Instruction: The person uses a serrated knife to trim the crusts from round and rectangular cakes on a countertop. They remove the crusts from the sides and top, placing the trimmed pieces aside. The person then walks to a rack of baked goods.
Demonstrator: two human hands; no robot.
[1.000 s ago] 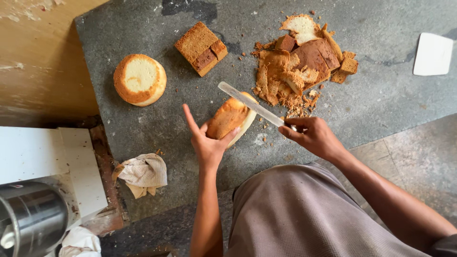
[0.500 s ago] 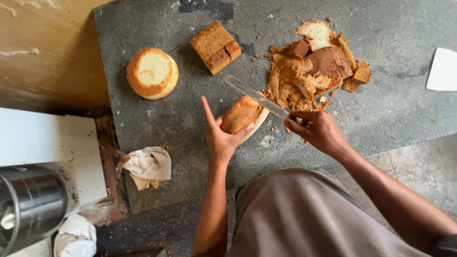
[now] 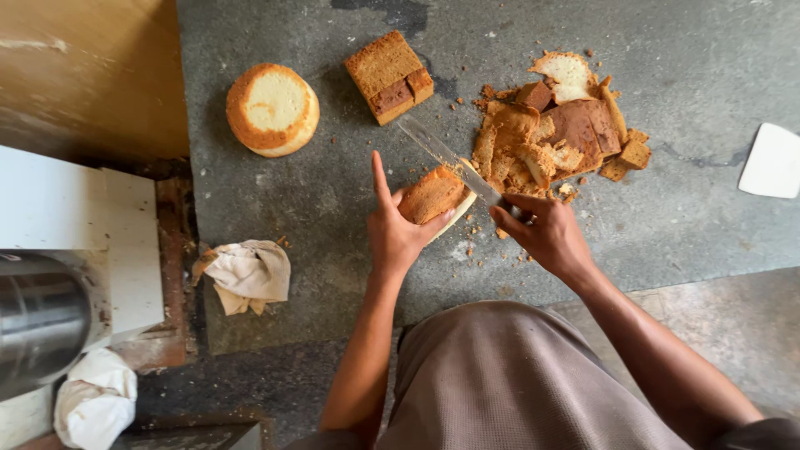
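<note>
1. Head view: the left hand [image 3: 398,229] is cupping a small cake piece [image 3: 432,196] over the grey stone counter [image 3: 333,208], fingers curled under it, forefinger sticking straight up.
2. The right hand [image 3: 546,233] is gripping the handle of a long knife [image 3: 446,158], fist closed; the blade is lying across the cake's browned crust, tip pointing towards a square cake block [image 3: 390,77].
3. A heap of crust trimmings [image 3: 558,133] is lying just beyond the knife; a round cake [image 3: 272,110] is sitting well apart to the left.
4. Risk, as I judge it: the blade is working close to the supporting fingers, so a slip through soft crumb could nick them, or the piece could crumble.
</note>
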